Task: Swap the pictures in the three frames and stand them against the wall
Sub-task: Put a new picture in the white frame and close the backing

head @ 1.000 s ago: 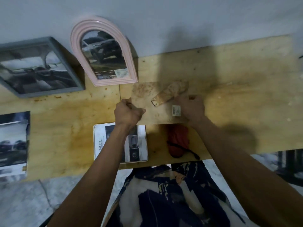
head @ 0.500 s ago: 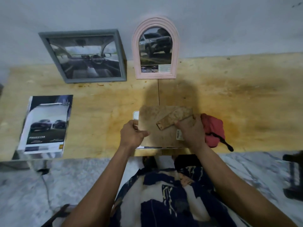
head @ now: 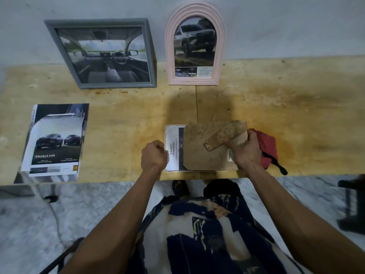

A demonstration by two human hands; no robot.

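Left hand [head: 153, 155], fisted, pinches the left edge of the "SAFETY" picture [head: 173, 148] lying at the near edge of the worktop [head: 122, 123]. Over it sits the brown backing board [head: 201, 153], whose right side the right hand [head: 244, 150] grips closed by the stand flap. Far left, the grey frame [head: 102, 54] and pink arched frame [head: 194, 44] lean on the wall. Third swap seems underway; next, seat board squarely over the picture, then stand it rightward.

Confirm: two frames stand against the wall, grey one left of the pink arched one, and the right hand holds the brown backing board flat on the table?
Not flat. The head view shows the right hand lifting the brown backing board, tilted, above the picture. The grey frame and pink arched frame are as stated.
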